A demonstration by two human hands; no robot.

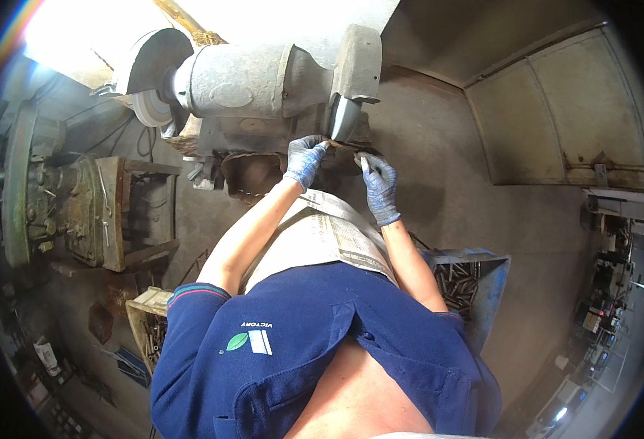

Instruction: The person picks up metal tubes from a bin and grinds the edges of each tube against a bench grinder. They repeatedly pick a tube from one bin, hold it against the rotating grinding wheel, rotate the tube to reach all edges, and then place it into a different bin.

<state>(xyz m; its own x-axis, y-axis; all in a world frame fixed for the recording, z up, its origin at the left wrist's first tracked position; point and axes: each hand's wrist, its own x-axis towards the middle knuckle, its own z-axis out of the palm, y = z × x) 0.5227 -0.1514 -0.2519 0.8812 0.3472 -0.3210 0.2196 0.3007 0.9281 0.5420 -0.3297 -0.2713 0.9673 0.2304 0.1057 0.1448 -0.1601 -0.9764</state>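
Observation:
A grey bench grinder (pixel 237 82) stands before me, its right wheel (pixel 346 119) showing below a metal guard (pixel 358 62). My left hand (pixel 306 161), in a blue-grey glove, is closed in a pinch just left of that wheel's lower edge. Slightly lower and to the right, my right hand (pixel 379 186), gloved alike, is closed with thumb and fingertips together. A thin brownish strip (pixel 344 145) runs between the two sets of fingertips, under the wheel. Whether it is a held part or an edge of the machine, I cannot tell; the fingers cover its ends.
The grinder's other wheel (pixel 152 108) is at left. A blue bin (pixel 492 293) of small metal pieces sits by my right elbow, a wooden box (pixel 140 311) by my left. A green machine (pixel 73 205) stands left; metal panels (pixel 556 110) stand right. Newspaper-like sheeting (pixel 329 230) covers my lap.

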